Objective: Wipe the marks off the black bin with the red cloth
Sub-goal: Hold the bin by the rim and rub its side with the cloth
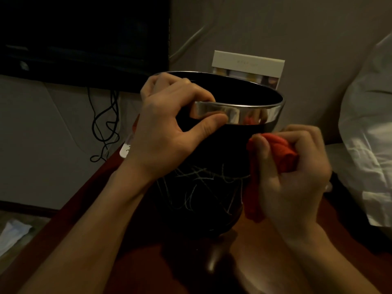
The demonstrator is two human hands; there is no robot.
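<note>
The black bin (224,149) with a shiny silver rim stands upright on a reddish-brown table. Thin pale scribble marks (201,181) cross its lower front wall. My left hand (167,126) grips the bin's rim at the near left, fingers inside and thumb pressed on the silver band. My right hand (294,172) is closed around the bunched red cloth (275,153), held against the bin's right side just below the rim. A tail of the cloth hangs down beside the bin.
The reddish-brown table (265,251) carries the bin. Behind the bin a pale box (248,66) leans on the wall. A dark screen (84,39) hangs at the upper left with black cables (106,124) below it. White bedding (369,124) lies at the right.
</note>
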